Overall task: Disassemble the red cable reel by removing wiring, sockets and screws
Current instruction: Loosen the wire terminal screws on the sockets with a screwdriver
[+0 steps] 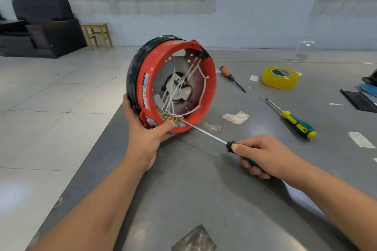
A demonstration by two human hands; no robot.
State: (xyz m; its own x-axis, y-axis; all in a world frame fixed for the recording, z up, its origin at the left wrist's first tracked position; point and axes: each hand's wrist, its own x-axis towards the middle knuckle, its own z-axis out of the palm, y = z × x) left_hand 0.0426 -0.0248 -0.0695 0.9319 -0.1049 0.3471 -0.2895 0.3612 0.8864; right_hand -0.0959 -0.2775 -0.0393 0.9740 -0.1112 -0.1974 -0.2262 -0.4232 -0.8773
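While my left hand (150, 138) clamps the lower rim of the red cable reel (173, 83), tilted on edge at the grey table's (183, 189) near corner, my right hand (263, 155) grips a green-handled screwdriver (206, 133), its tip at the brass terminals (169, 117). I judge the plastic shell stiff but smooth, its wound black cable weighty; the rim looks the safest hold. Thin white wires (173, 98) inside seem easily snagged. Spare screwdrivers (293, 120) and yellow tape (280, 77) lie beyond.
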